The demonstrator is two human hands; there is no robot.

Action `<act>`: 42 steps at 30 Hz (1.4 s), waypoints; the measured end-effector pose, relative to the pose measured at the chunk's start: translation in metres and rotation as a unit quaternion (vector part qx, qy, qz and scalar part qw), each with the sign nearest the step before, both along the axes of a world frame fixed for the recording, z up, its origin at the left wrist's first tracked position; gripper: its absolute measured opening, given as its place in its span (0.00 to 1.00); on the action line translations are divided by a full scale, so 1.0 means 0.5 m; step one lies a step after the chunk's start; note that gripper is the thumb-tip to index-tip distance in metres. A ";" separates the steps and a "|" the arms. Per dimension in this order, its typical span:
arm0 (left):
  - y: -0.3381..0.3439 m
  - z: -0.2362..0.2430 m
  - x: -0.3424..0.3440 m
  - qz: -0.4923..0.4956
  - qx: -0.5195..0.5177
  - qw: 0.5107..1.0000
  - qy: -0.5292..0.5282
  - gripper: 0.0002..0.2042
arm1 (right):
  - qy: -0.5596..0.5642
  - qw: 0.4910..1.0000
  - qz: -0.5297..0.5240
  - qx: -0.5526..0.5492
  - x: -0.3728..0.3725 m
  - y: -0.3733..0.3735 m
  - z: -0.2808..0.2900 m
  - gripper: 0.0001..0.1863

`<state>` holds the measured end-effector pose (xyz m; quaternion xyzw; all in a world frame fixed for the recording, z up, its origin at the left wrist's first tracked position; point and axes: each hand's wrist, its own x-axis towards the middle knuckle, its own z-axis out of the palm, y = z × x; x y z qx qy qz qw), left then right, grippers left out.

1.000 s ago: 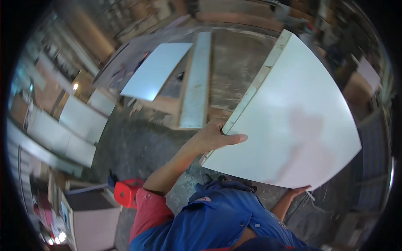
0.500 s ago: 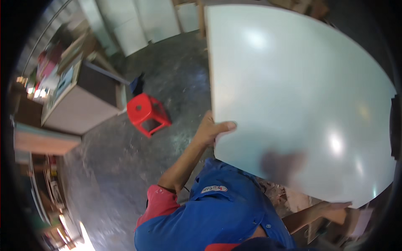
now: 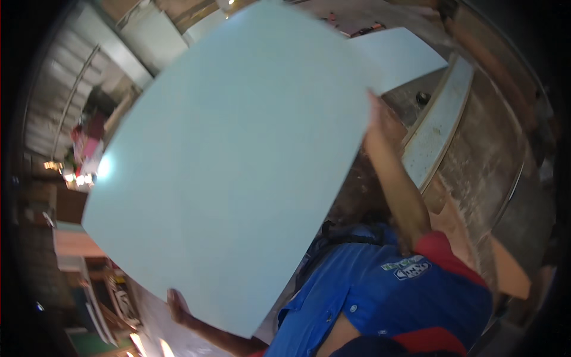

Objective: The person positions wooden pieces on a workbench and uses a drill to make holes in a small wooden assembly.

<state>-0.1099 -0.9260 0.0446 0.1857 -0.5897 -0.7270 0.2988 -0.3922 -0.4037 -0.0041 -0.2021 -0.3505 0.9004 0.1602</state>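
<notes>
A large flat white panel [image 3: 238,154] with a smooth, slightly glossy face fills the middle of the view, tilted in front of my body. My left hand [image 3: 176,306] grips its lower-left edge, the fingertips showing at the rim and the rest partly behind the board. Higher up on the opposite side, my right hand [image 3: 373,122] is closed on the right edge, blurred a little, with that arm stretched out. Most of what lies beyond the panel is hidden by it.
Another white panel [image 3: 395,59] lies at the far right, beside a long narrow pale board [image 3: 437,128]. An orange-brown wooden piece [image 3: 510,268] is at the right. Cabinets and shelving [image 3: 101,285] line the left, and pale boards [image 3: 151,38] lean at the back left.
The panel has swung from my right across to the left and turned. My left hand has dropped to its lower-left edge, while my right hand has risen. The red stool is out of sight.
</notes>
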 end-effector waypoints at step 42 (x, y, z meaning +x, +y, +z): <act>0.884 -0.656 -1.571 -0.102 -0.301 0.905 -0.285 0.18 | -0.327 0.868 -0.113 0.355 -0.198 0.297 -0.188 0.13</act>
